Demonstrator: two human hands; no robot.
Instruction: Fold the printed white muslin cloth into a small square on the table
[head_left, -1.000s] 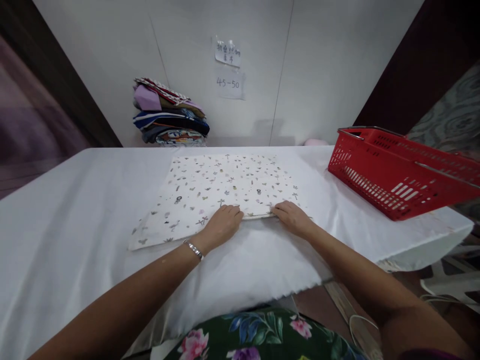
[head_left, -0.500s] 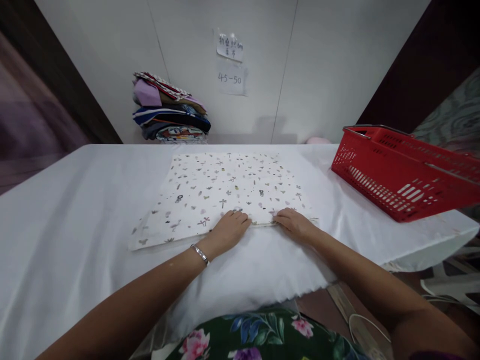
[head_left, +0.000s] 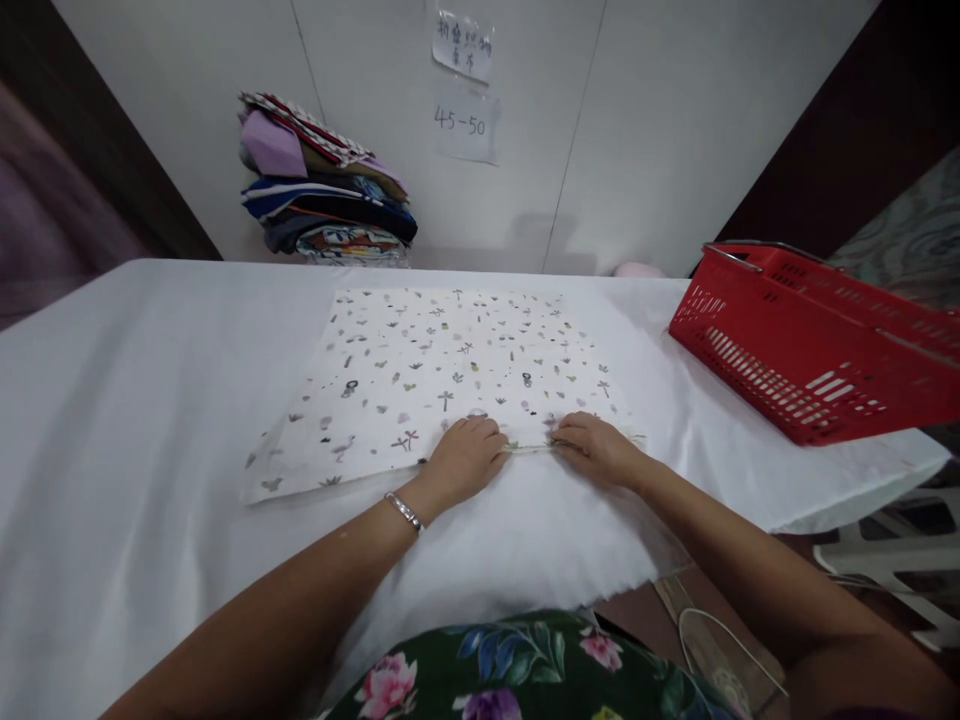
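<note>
A folded white cloth [head_left: 427,370] printed with small palms, plants and animals lies flat on the white-covered table, its near edge towards me. My left hand [head_left: 466,455], with a silver bracelet at the wrist, is closed on the near edge around its middle. A short way to the right, my right hand [head_left: 592,448] pinches the same edge, thumb below and fingers on top. Between the two hands a narrow strip of the layered edge shows. The fingertips of the left hand are partly hidden by its own back.
A red plastic basket [head_left: 810,350] with metal handles stands at the table's right. Folded fabrics [head_left: 326,190] form a stack by the back wall at left. Two paper signs, one a "45-50" sheet [head_left: 465,125], hang on the wall. White tablecloth [head_left: 150,400] drapes over the front edge.
The head view has tilted down slightly, so the wall signs and stack sit higher. Both hands stay at the cloth's near edge, with the right fingers gathered slightly more on it.
</note>
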